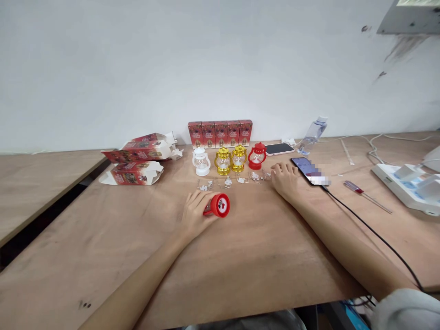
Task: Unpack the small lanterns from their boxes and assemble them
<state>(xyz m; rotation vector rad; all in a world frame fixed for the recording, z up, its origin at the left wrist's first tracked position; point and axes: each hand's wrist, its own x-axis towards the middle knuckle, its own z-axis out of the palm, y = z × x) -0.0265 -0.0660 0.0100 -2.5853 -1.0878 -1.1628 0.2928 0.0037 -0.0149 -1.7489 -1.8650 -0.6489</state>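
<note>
My left hand (198, 211) is closed round a red lantern (220, 205) lying on its side, its round base facing me. My right hand (285, 178) rests on the table at the right end of a row of small white pieces with thin wire frames (227, 183); its fingers are bent down and whatever is under the fingertips is hidden. Behind the pieces stand a white lantern (201, 162), two gold lanterns (223, 162) side by side, and another red lantern (257, 156).
Several red boxes (220, 134) line the wall. Opened cartons (134, 173) lie at the left. On the right are a cabled phone (305, 170), another phone (280, 149), a bottle (312, 136), a screwdriver (367, 196) and a power strip (410, 188).
</note>
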